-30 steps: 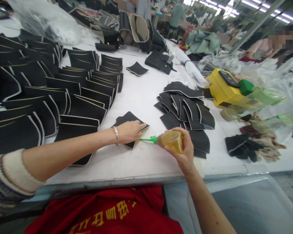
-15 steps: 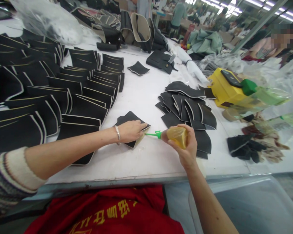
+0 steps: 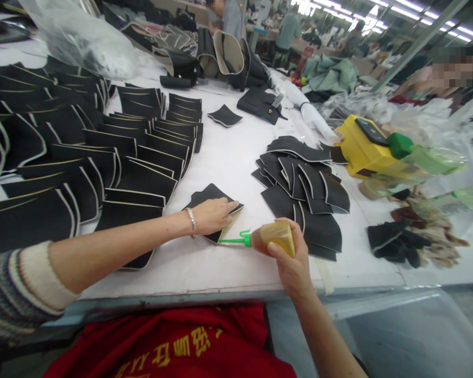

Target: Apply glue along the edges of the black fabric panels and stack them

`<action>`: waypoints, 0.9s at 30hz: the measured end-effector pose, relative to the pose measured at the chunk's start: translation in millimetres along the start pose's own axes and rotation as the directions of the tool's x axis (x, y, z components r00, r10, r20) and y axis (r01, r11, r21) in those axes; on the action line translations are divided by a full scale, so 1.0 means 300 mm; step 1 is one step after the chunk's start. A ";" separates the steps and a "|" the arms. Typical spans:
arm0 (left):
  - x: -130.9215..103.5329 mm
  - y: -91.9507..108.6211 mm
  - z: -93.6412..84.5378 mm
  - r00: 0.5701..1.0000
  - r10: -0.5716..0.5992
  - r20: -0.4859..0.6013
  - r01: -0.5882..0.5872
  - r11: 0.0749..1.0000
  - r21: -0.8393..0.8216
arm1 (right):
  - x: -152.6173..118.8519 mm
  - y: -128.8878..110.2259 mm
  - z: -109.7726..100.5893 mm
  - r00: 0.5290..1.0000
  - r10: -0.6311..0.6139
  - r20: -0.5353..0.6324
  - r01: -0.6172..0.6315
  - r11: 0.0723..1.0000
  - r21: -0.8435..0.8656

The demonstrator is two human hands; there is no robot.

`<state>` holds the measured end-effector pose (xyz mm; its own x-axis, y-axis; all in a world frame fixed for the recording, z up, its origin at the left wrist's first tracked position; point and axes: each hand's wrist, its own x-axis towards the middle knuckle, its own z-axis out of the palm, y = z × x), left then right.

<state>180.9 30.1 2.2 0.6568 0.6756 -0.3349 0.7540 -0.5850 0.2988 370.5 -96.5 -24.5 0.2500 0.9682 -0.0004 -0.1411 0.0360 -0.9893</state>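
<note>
My left hand [image 3: 212, 215] presses down on a black leather piece [image 3: 209, 194] near the table's front, its index finger stretched toward the right corner. A pale strip shows along that piece's right edge. In my right hand [image 3: 291, 252] is a squeeze bottle of amber liquid [image 3: 274, 237] with a thin green nozzle, lying nearly level. The nozzle's tip is at the lower corner of the leather piece. Just right of the bottle lies a loose pile of curved black pieces [image 3: 299, 173].
Rows of overlapping black pieces [image 3: 142, 178] cover the table's left. A yellow box [image 3: 364, 152] and fabric scraps [image 3: 394, 239] lie at the right. Farther back are black pouches [image 3: 228, 55] and a clear plastic bag [image 3: 86, 42]. People work in the background.
My right hand has moved the bottle toward me and slightly left, so the nozzle tip went from the right side of the piece to its lower corner. My left hand stays on the piece.
</note>
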 end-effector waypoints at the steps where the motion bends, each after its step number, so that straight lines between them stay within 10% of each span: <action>1: 0.002 -0.002 0.000 1.000 -0.005 -0.002 0.005 1.000 -0.013 | 0.007 0.002 -0.003 0.996 0.079 -0.038 -0.075 0.992 0.099; 7: -0.006 -0.024 -0.007 0.999 0.007 -0.034 -0.012 0.992 -0.126 | 0.068 -0.028 -0.070 0.931 0.363 -0.045 -0.247 0.714 0.655; 14: -0.001 -0.083 -0.069 0.994 -0.002 -0.110 0.013 0.995 0.098 | 0.191 -0.169 -0.163 0.990 0.111 0.081 -0.117 0.368 0.923; 22: 0.106 -0.114 -0.172 0.986 -0.164 0.035 0.167 0.979 -0.117 | 0.340 -0.216 -0.229 0.997 -0.055 -0.054 0.066 0.245 0.967; 27: 0.216 -0.226 -0.304 0.966 -0.239 -0.098 0.201 0.934 -0.295 | 0.381 -0.184 -0.245 0.997 -0.070 -0.045 0.062 0.256 0.965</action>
<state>171.8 154.5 41.7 0.4536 0.8365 -0.3076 0.8349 -0.2781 0.4750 477.4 -5.9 19.3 0.3025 0.9511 0.0618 -0.9447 0.3078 -0.1132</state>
